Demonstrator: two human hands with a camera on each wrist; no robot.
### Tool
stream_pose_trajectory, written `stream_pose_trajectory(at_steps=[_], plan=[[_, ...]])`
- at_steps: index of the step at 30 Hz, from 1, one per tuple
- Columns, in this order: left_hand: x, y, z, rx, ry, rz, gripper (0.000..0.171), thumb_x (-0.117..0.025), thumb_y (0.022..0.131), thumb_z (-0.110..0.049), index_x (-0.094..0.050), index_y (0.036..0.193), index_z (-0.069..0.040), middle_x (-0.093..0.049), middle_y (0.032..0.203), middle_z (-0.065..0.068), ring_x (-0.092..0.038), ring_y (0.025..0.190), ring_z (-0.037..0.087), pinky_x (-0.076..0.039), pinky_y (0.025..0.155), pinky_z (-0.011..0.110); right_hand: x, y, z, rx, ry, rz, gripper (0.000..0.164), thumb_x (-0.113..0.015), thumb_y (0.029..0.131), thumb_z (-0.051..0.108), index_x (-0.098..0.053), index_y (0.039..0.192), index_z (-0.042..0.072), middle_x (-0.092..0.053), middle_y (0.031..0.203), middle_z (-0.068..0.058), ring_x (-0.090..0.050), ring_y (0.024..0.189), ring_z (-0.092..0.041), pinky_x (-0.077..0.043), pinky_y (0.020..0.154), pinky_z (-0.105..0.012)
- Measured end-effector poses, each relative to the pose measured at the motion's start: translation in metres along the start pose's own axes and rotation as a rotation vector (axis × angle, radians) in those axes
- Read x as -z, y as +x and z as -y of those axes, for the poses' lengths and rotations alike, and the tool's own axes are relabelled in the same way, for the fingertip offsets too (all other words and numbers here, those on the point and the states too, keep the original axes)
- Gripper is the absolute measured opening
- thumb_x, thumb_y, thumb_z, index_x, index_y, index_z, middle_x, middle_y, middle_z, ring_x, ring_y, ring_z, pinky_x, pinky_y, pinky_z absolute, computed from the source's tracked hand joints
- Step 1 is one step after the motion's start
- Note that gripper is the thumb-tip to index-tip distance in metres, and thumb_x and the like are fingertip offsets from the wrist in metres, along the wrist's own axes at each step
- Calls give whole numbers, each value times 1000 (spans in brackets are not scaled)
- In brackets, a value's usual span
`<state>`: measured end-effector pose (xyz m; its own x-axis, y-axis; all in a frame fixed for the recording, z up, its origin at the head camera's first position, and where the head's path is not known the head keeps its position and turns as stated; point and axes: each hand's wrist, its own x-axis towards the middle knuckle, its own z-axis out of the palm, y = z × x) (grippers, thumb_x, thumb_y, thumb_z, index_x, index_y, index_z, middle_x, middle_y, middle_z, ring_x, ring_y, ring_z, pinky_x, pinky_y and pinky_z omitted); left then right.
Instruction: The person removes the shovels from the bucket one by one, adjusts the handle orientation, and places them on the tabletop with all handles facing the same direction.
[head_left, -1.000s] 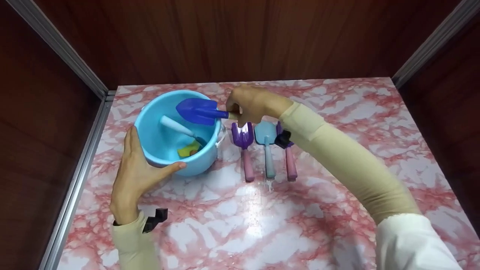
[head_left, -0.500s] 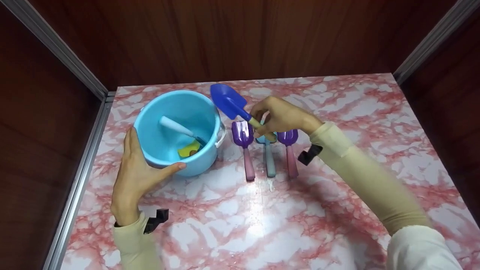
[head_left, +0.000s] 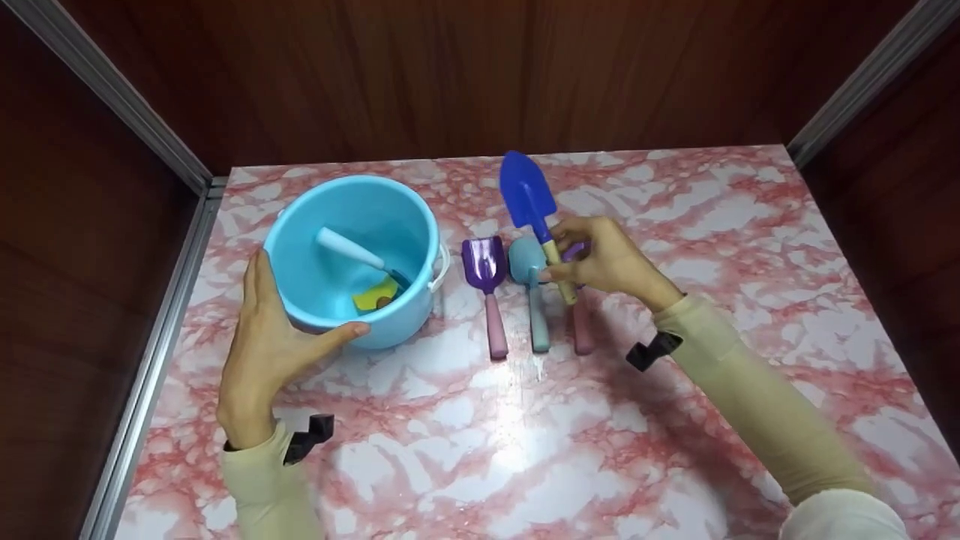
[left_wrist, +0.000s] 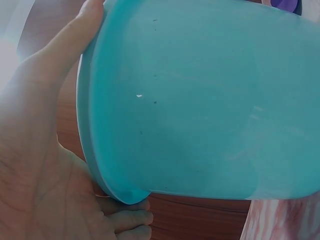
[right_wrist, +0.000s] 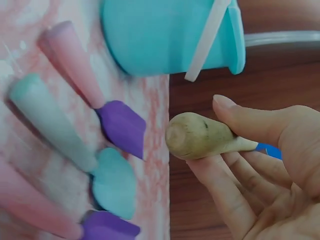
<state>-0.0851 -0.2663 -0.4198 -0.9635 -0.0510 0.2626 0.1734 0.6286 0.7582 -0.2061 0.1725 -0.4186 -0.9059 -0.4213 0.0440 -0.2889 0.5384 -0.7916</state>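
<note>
A person's right hand [head_left: 611, 259] is pinching a blue, wooden-handled trowel [head_left: 540, 227] right of a pale-blue round bucket [head_left: 400, 326], which the left hand [head_left: 262, 349] is spanning wide, with one white-handled tool [head_left: 352, 249] already lying inside and three purple or teal tools [head_left: 538, 319] apparently remaining outside.

Booth-like enclosure; wood-grain walls [head_left: 450, 82]; metal strips [head_left: 112, 90]; marbled tabletop [head_left: 480, 457]
</note>
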Motion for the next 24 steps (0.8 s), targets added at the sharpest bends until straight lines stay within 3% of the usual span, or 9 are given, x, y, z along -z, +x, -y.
stream_pose_trajectory(at_steps=[12,24], plan=[[0,2,0,2,0,1,140,-104,65,-46,-15,171,-25,-30,168,7,-43,145,36,-44,116,70,-6,-40,-40,-173,152,-92,43,-92,83,9,-74,120,-3,-76,103,-21,-73,98,-27,-63,71,-24],[1,0,0,20,25,1,141,-103,65,-49,-13,172,-26,-29,169,7,-41,146,36,-43,115,70,-4,-56,-58,-299,257,-97,51,-94,83,19,-73,125,-1,-73,109,-21,-71,96,-22,-66,71,-31]])
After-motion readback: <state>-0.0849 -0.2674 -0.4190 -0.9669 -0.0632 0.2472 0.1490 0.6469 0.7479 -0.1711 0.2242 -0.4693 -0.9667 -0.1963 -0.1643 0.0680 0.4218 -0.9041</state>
